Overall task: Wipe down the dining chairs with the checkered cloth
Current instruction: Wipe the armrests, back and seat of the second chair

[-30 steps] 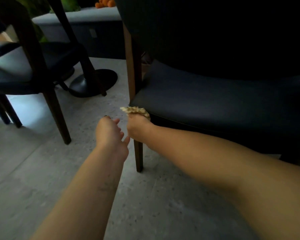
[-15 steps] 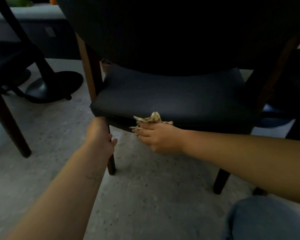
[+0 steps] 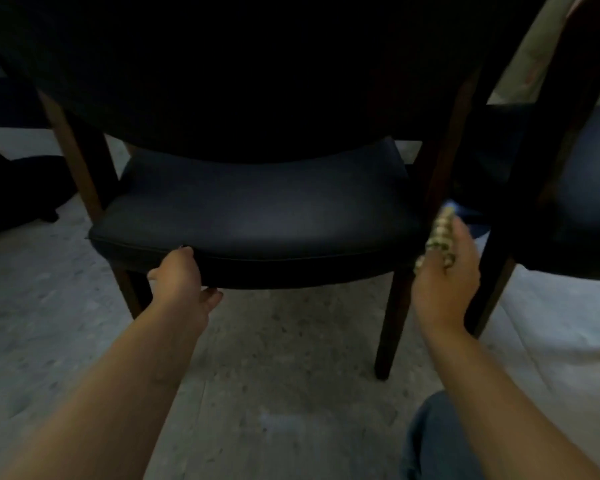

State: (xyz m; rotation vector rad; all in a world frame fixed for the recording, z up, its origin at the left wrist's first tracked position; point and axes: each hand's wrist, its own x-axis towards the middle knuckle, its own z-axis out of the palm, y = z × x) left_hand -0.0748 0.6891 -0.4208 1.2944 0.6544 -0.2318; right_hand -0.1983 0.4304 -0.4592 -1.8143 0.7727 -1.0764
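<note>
A dark padded dining chair [image 3: 257,216] with brown wooden legs stands straight in front of me. My left hand [image 3: 181,278] grips the front edge of its seat near the left corner, fingers curled under. My right hand [image 3: 444,275] holds the bunched checkered cloth [image 3: 440,233] against the chair's front right corner, by the right leg. The cloth is blurred and partly hidden by my fingers.
A second dark chair [image 3: 575,202] stands close on the right, its leg just beyond my right hand. A black round table base [image 3: 25,188] sits on the floor at the left. My knee in blue jeans [image 3: 437,441] shows at the bottom right. Grey speckled floor lies below.
My right hand has carried the cloth from the seat's front left to its right corner. My left hand has moved from the left leg to the seat's front edge. The view has shifted right.
</note>
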